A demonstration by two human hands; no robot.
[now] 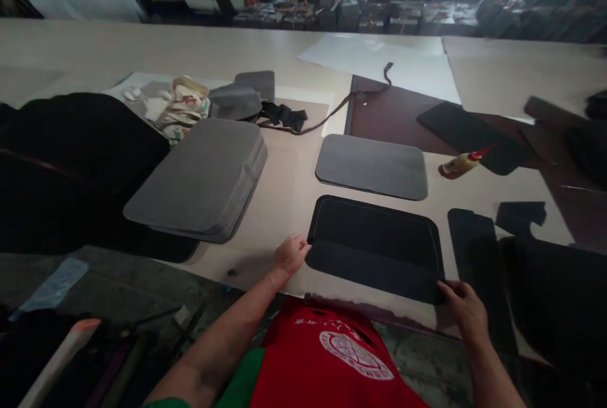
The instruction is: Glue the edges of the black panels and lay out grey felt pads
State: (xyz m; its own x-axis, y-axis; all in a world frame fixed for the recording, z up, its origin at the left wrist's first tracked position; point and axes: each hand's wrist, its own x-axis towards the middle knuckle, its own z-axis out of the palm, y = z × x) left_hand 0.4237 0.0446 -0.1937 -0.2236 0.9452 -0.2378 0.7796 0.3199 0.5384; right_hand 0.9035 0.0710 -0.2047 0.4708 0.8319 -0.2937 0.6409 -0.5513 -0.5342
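A flat black rectangular panel [374,247] with rounded corners and a pale line along its far edge lies in front of me on the table. My left hand [291,255] is closed at its left edge, thumb and fingers pinching the rim. At the near right corner, my right hand [462,307] pinches the same panel between thumb and fingers. Just beyond it rests a small stack of grey rounded panels [372,166]. Left of my left hand stands a taller pile of similar grey panels [199,177].
A glue bottle [459,166] with a red nozzle lies at the right. Dark pieces [474,250] lie beside my right hand. A big black heap [80,161] covers the left side. A cloth bundle [187,104] and a long dark strap [327,118] are farther back.
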